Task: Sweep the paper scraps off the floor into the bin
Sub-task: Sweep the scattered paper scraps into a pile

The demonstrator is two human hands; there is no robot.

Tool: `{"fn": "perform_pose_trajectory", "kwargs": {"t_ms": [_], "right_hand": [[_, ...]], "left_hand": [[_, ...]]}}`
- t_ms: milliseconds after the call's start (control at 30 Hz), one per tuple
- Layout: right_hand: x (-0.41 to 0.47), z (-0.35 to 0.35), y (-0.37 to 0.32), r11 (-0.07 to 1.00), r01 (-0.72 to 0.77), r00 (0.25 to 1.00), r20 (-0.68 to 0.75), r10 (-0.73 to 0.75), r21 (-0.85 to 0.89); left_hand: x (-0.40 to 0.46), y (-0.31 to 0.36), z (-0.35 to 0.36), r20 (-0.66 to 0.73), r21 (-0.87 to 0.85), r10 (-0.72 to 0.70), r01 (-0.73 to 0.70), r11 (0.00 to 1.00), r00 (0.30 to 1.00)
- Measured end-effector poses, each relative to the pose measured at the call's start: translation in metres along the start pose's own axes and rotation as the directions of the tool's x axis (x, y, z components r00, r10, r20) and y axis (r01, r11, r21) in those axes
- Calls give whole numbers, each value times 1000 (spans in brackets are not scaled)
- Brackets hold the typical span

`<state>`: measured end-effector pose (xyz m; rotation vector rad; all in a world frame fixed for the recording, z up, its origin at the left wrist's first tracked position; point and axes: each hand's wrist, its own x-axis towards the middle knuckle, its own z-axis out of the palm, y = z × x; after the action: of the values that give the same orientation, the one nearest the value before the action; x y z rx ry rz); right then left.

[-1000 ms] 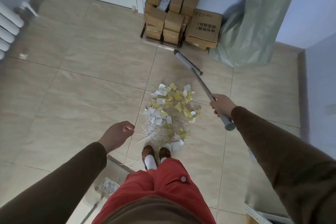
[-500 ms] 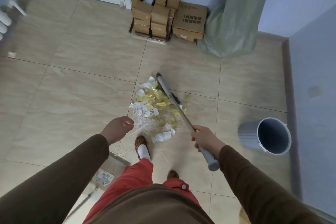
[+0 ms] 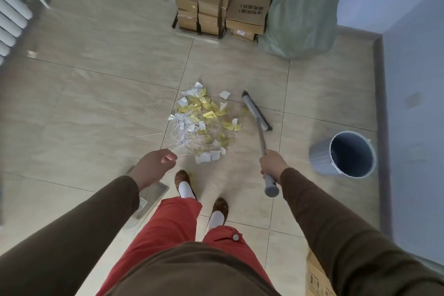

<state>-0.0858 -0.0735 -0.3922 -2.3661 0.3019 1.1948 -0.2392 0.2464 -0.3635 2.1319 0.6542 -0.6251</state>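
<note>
- My right hand [image 3: 272, 163] is wrapped around the broom handle [image 3: 262, 144] low down, near its grey end cap, so that grip is closed and holding the broom
- My left hand [image 3: 153, 167] carries nothing; the fingers hang loosely curled, just short of the near-left edge of the pile
- The paper scraps [image 3: 204, 125] lie in one loose heap on the floor [image 3: 96, 108] straight ahead of my feet: yellow and white pieces, with thin white strips fanned out on the left side
- The broom head [image 3: 257, 110] sits to the right of the heap, close beside it but apart from most of it; one white scrap lies between them near the far end
- The head's long axis runs from far-left to near-right, roughly along the heap's right flank, and the handle slants back from it to my right hand
- The bin [image 3: 352, 154] is further right again, near the wall, and seems to be tipped with its mouth facing me, though the wide lens may exaggerate that
- So the order left to right is heap, broom, bin: the broom lies between the scraps and where they must go. I judge the next stroke needs the head carried over to the heap's left side, or a pan brought in
- A flat pan-like thing [image 3: 149, 199] rests on the floor under my left forearm, blurred; that hand is the nearer one to it
</note>
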Motion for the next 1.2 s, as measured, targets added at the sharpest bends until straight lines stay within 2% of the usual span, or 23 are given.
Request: {"fn": "perform_pose_trajectory", "kwargs": {"t_ms": [100,233,333,467,567,700,800,1000,1200], "right_hand": [[-15,36,-3,997,-7,997,78,1,75],[-58,52,3,912,-54,990,142,-5,407],[-84,46,12,841,-60,988,149,-25,538],[-127,61,17,887,35,995,67,-74,461],[-149,83,20,878,70,996,11,-86,474],[-179,127,19,894,106,994,-58,-90,436],[-202,169,10,865,123,992,-74,-100,486],[-238,243,-8,837,151,988,-89,-123,526],[-265,285,-13,847,162,987,-85,-137,506]], "left_hand": [[-17,-12,7,-9,5,-7,7,1000,1000],[-30,-22,10,-28,25,-12,13,1000,1000],[-39,-29,3,-23,14,-6,6,1000,1000],[-57,-43,-18,-42,28,29,-28,999,999],[-72,-61,-39,-82,42,53,-49,998,995],[-104,-105,-75,-149,93,84,-71,993,985],[-140,-153,-110,-187,128,69,-46,991,980],[-204,-264,-153,-232,139,-52,86,987,971],[-247,-323,-148,-227,95,-191,217,972,955]]}}
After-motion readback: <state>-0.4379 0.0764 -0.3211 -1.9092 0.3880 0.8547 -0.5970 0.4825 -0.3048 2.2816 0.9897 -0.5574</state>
